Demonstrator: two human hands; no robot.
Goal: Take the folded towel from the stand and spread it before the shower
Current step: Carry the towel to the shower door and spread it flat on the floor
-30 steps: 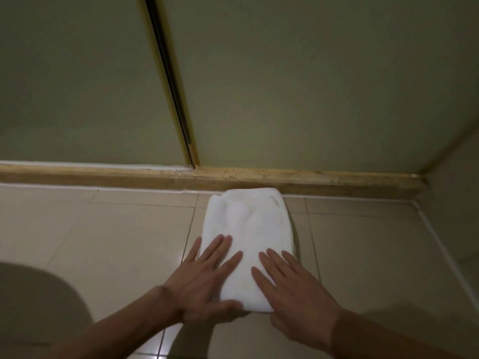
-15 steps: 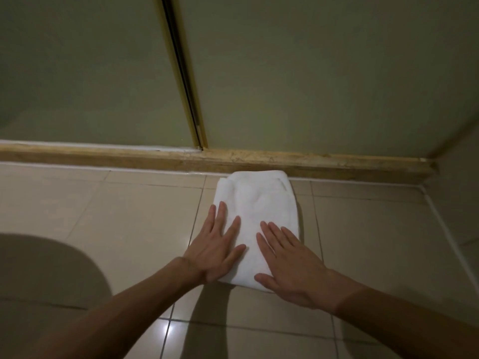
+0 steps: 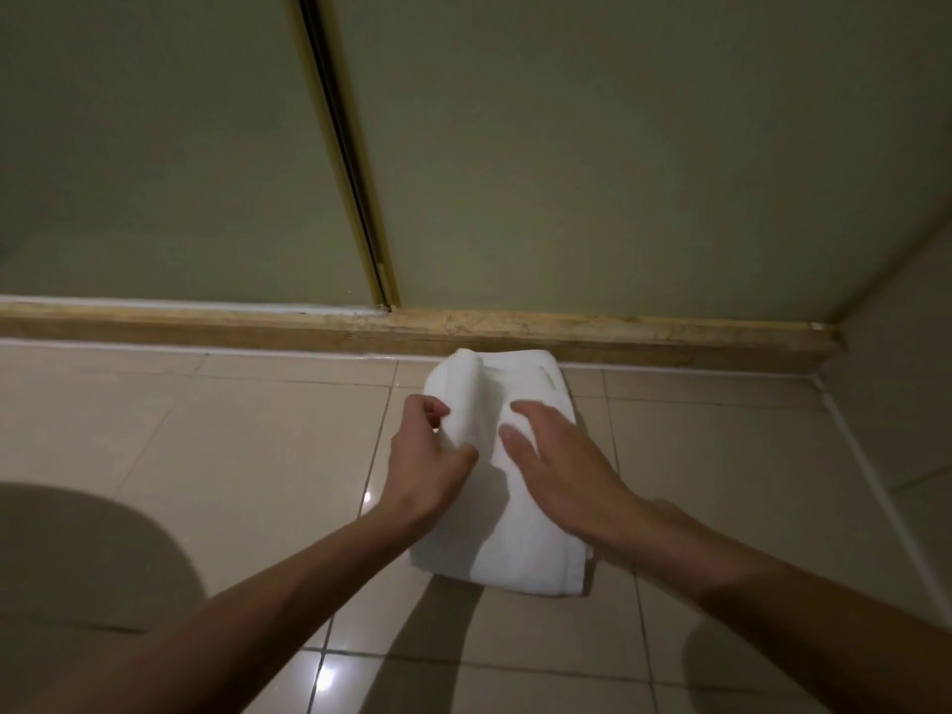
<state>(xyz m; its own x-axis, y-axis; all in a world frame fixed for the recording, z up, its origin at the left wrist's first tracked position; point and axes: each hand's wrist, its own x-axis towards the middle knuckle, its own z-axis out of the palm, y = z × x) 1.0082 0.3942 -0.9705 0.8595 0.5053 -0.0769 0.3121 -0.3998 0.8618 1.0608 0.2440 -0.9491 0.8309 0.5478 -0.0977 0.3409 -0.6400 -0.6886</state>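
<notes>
A white folded towel (image 3: 507, 538) lies on the tiled floor, its far end touching the wooden sill (image 3: 618, 332) of the shower doors. My left hand (image 3: 427, 461) pinches the towel's top layer along its left edge and lifts it into a raised fold. My right hand (image 3: 556, 466) rests flat on the towel's right half, fingers spread and pointing toward the doors. Both forearms reach in from the bottom of the view.
Frosted green shower doors (image 3: 592, 157) with a gold frame strip (image 3: 355, 162) stand behind the sill. A wall (image 3: 906, 383) closes the right side. A rounded beige shape (image 3: 77, 553) sits at the lower left. Glossy beige floor tiles (image 3: 232, 445) surround the towel.
My left hand went from lying flat on the towel to gripping its left edge and lifting the top layer. My right hand slid further up the towel. The view moved closer.
</notes>
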